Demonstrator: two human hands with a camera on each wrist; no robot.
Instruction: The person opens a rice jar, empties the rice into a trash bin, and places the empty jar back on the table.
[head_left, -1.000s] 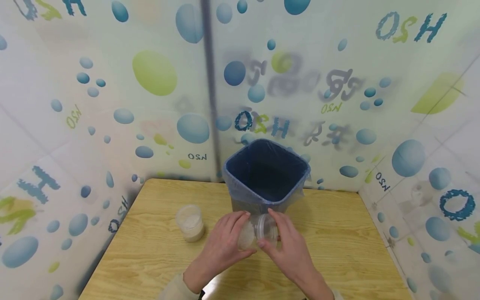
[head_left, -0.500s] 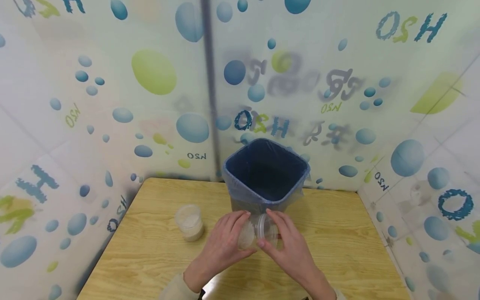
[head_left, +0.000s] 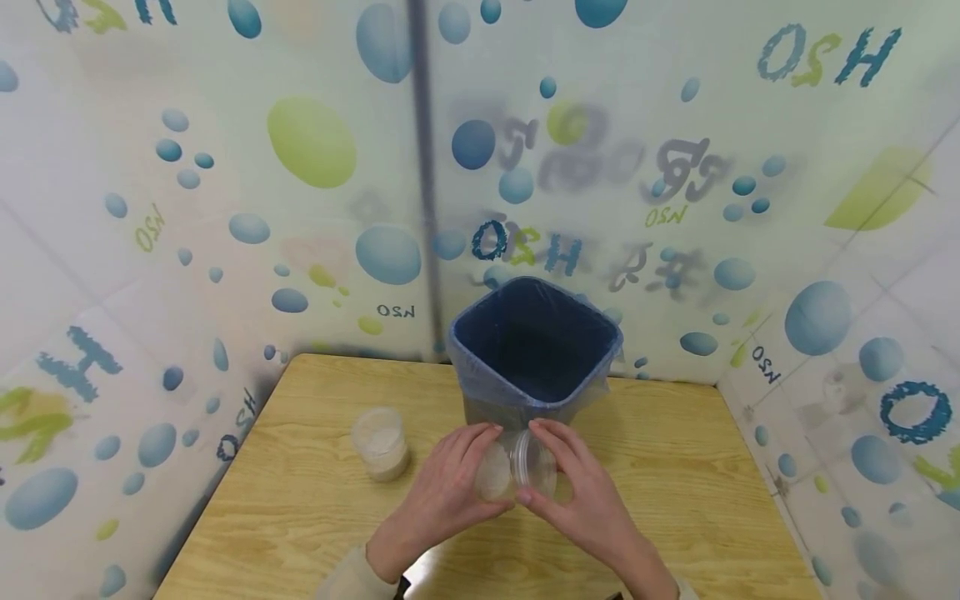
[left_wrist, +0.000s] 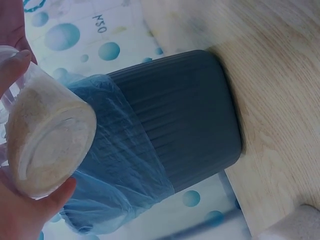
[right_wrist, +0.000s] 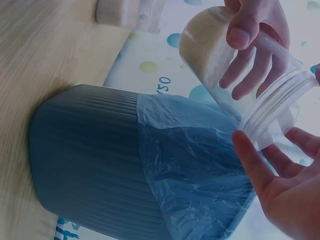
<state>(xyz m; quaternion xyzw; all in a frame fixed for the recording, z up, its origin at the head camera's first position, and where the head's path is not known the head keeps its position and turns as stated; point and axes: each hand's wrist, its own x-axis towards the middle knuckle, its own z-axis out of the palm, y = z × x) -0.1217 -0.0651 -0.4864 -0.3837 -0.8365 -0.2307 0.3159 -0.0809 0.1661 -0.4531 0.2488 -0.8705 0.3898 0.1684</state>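
A clear jar (head_left: pixel 493 472) with a pale, grainy filling is held tilted, its mouth toward the right, in front of the bin. My left hand (head_left: pixel 448 471) grips its body; the left wrist view shows the jar's bottom (left_wrist: pixel 57 150) above the thumb. My right hand (head_left: pixel 583 492) pinches a clear, lid-like piece (head_left: pixel 542 467) at the jar's ridged rim (right_wrist: pixel 272 107), thumb below and fingers above. Whether that piece is a lid or a second cup is hard to tell. Another clear jar (head_left: pixel 380 446) with pale contents stands on the table, left of my left hand.
A dark bin (head_left: pixel 495 412) lined with a blue plastic bag (head_left: pixel 487 383) stands just behind my hands. Below lies a wooden table (head_left: pixel 300 500). Walls with a bubble-patterned covering (head_left: pixel 315 250) enclose it at the back and both sides.
My right hand's fingers have shifted slightly around the clear piece. The left hand, the standing jar and the bin stay in place; the view itself shifts a little.
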